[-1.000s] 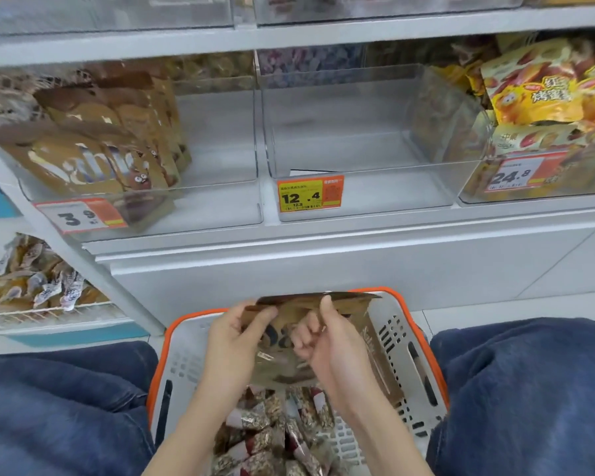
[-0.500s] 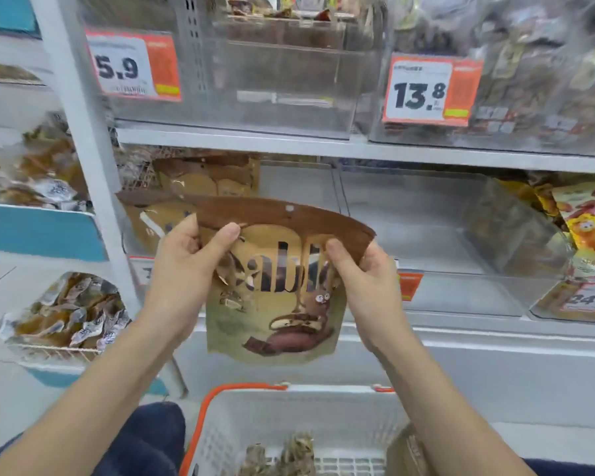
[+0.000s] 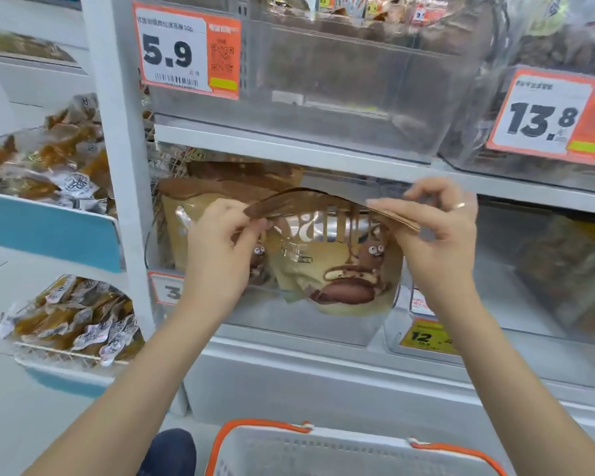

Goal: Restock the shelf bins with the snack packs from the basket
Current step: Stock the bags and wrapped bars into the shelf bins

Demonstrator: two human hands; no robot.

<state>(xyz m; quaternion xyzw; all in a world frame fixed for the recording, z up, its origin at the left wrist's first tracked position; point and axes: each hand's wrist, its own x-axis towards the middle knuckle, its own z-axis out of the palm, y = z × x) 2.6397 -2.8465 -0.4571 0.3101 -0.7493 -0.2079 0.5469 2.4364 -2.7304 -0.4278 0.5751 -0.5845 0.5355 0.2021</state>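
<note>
A brown and beige snack pouch (image 3: 337,269) with cartoon figures hangs in front of a clear shelf bin (image 3: 310,324). My left hand (image 3: 220,252) pinches its brown top edge at the left corner, and my right hand (image 3: 437,235) pinches the same edge at the right. The pouch tilts back, its lower part at the bin's front opening. More pouches of the same kind (image 3: 200,197) stand in the bin behind it. The white basket with an orange rim (image 3: 265,424) sits below; its contents are out of view.
Above is a clear bin (image 3: 340,97) with a 5.9 price tag (image 3: 186,53), and to its right a 13.8 tag (image 3: 550,115). A white shelf post (image 3: 124,166) stands left. Wrapped snacks fill trays (image 3: 69,324) at the left. Another bin (image 3: 547,269) lies right.
Both hands lifted the pouch out of the basket and carried it up and forward to the bin's opening. The view has tilted up from the basket to the shelves.
</note>
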